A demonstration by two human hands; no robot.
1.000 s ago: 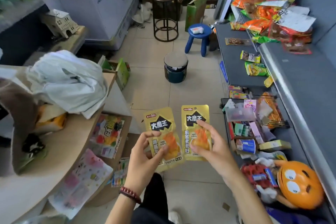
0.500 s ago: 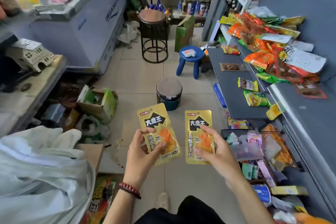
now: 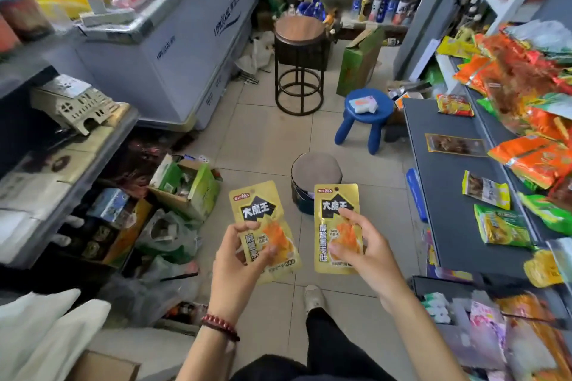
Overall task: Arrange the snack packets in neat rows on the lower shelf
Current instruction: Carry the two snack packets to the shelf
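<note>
My left hand (image 3: 236, 260) pinches a yellow snack packet (image 3: 263, 219) with black lettering, held upright over the floor. My right hand (image 3: 363, 252) pinches a matching yellow packet (image 3: 335, 216) beside it, the two a little apart. To the right runs the dark grey lower shelf (image 3: 445, 195), with a few loose packets on it: a brown one (image 3: 455, 144), a yellow-brown one (image 3: 485, 189), a green one (image 3: 502, 228) and a red-yellow one (image 3: 454, 104). Above it a heap of orange and green packets (image 3: 526, 120) covers the upper shelf.
A small round bin (image 3: 315, 181) stands on the tiled floor just beyond the packets. Further off are a blue stool (image 3: 365, 114), a tall dark stool (image 3: 299, 49) and a chest freezer (image 3: 173, 49). Open boxes (image 3: 188, 185) clutter the floor left. A basket of goods (image 3: 495, 328) sits lower right.
The view has swung upward and left along the aisle. Both hands keep hold of their packets, which have drawn slightly apart and risen in front of the bin.
</note>
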